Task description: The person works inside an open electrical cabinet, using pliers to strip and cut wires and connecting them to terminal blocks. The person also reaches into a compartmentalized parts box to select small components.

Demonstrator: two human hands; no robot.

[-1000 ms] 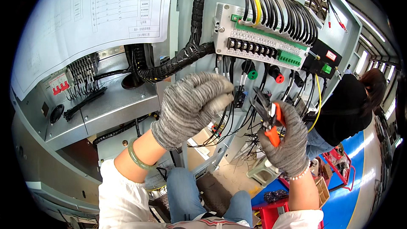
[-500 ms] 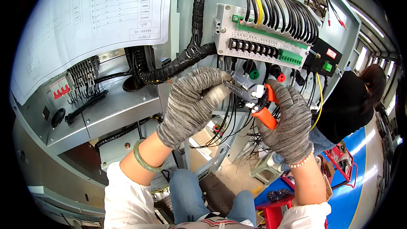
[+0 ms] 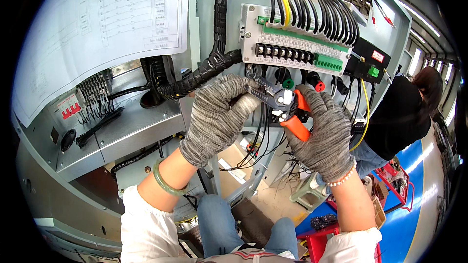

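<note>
My right hand (image 3: 321,131), in a grey knitted glove, is closed around the orange handles of a wire stripper (image 3: 285,100). The tool's dark jaws point left and up toward my left hand (image 3: 222,117), gloved the same way. Thumb and forefinger of that hand are pinched together beside the jaw tips; what they hold, if anything, is hidden. Both hands are just below a grey terminal module (image 3: 297,39) with a black screw strip and green connectors. Behind the stripper hang several thin black wires (image 3: 265,139), near a green socket (image 3: 288,84) and a red socket (image 3: 319,86).
Black wires and one yellow wire arch over the module, and a wrapped cable bundle (image 3: 220,24) runs beside it. A printed wiring sheet (image 3: 97,24) covers the upper left. At right stand another person (image 3: 397,117) in black, a stool (image 3: 309,192) and a red cart (image 3: 397,190).
The view has shifted slightly, so the panel sits a little further left. The stripper's jaw tips have moved slightly up and left along the left fingertips. Both hands keep their grip.
</note>
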